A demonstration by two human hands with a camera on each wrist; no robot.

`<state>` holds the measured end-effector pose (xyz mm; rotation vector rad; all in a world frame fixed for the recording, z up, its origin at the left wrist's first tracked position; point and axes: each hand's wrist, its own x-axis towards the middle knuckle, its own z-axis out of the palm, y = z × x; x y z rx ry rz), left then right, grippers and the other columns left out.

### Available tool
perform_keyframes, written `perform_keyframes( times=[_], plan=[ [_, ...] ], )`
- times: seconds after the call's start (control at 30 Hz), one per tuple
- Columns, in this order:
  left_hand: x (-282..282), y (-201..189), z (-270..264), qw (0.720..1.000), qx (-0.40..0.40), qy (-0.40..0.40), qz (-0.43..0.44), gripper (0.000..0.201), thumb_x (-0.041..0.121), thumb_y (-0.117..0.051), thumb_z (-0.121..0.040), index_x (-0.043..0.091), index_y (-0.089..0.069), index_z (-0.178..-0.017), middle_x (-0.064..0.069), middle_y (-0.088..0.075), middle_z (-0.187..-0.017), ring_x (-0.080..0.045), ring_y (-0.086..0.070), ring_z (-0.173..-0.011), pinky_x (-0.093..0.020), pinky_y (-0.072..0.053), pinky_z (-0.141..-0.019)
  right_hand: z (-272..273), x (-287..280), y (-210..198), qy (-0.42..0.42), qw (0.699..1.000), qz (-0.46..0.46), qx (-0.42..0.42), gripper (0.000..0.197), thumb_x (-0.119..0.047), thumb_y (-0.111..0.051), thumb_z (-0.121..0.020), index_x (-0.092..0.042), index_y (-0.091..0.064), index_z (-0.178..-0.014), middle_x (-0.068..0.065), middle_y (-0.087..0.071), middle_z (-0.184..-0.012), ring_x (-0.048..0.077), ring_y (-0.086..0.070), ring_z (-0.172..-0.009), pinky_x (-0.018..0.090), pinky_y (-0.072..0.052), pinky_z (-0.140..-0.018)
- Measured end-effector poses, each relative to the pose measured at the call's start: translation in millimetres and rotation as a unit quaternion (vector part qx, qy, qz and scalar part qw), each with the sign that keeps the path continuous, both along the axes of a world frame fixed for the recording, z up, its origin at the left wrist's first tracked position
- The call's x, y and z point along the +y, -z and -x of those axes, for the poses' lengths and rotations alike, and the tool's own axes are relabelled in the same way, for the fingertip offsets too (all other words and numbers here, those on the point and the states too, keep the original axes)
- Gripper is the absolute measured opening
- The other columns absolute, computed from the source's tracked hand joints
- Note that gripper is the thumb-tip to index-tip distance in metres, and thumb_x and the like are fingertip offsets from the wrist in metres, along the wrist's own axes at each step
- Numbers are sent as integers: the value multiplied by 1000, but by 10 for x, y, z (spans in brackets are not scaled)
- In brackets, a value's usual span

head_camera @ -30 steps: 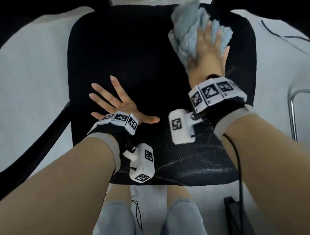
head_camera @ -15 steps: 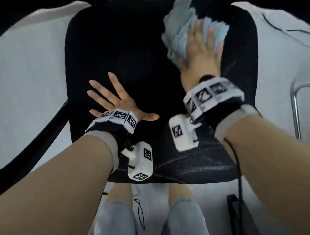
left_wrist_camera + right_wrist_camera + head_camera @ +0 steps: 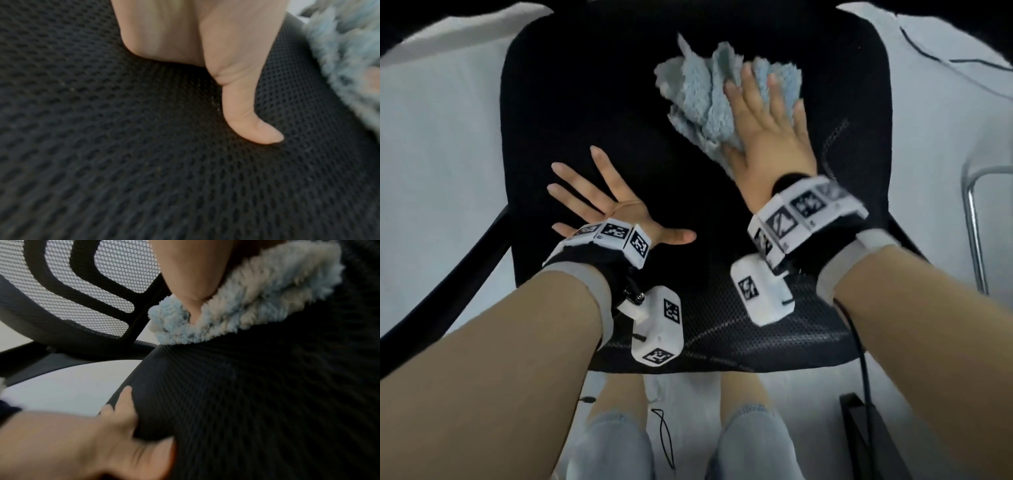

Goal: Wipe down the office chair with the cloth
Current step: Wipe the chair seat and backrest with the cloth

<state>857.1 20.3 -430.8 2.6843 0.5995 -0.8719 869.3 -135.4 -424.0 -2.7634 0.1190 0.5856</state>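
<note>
The office chair's black mesh seat (image 3: 592, 102) fills the head view. A fluffy light blue cloth (image 3: 702, 92) lies bunched on the seat's far right part. My right hand (image 3: 763, 113) lies flat on the cloth with straight fingers and presses it down; in the right wrist view the cloth (image 3: 257, 293) bulges out under the palm. My left hand (image 3: 599, 202) rests spread and flat on the seat's left part, thumb pointing right. The left wrist view shows that thumb (image 3: 246, 116) on the mesh (image 3: 144, 162), with the cloth (image 3: 349, 53) at the right edge.
The chair's mesh backrest (image 3: 86, 288) rises behind the seat. A black armrest (image 3: 448, 284) runs along the left. A metal tube frame (image 3: 972, 233) stands on the light floor at the right, cables (image 3: 945, 54) beyond it. My legs (image 3: 616, 428) are below the seat's front edge.
My right hand has drawn the cloth back from the seat's far edge towards me and a little left. The left hand has stayed flat in place.
</note>
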Motion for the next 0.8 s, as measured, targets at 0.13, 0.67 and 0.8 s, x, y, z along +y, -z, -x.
perform_keyframes(
  times=[0.13, 0.67, 0.8],
  plan=[
    [256, 418, 0, 997, 70, 26, -5, 159, 86, -57, -14, 26, 15, -142, -26, 11, -151, -44, 11, -139, -67, 5, -104, 866, 53, -68, -53, 997, -26, 48, 67, -31, -35, -93, -27, 6, -145, -12, 16, -151, 12, 20, -138, 39, 15, -112],
    [52, -76, 47, 997, 44, 63, 21, 151, 54, -83, -43, 24, 31, -138, -22, 37, -144, -36, 32, -135, -65, 8, -105, 1279, 10, -171, 47, 993, -44, 101, 65, -36, -31, -97, -27, 15, -143, -16, 28, -146, 5, 31, -131, 43, 10, -116],
    [-149, -103, 144, 968, 79, 228, 75, 150, 45, -85, -51, 25, 38, -134, -16, 47, -139, -30, 41, -130, -60, 16, -105, 1276, -204, -152, 32, 992, -44, 116, 65, -40, -29, -95, -28, 14, -143, -18, 25, -147, 3, 30, -131, 44, 11, -115]
  ],
)
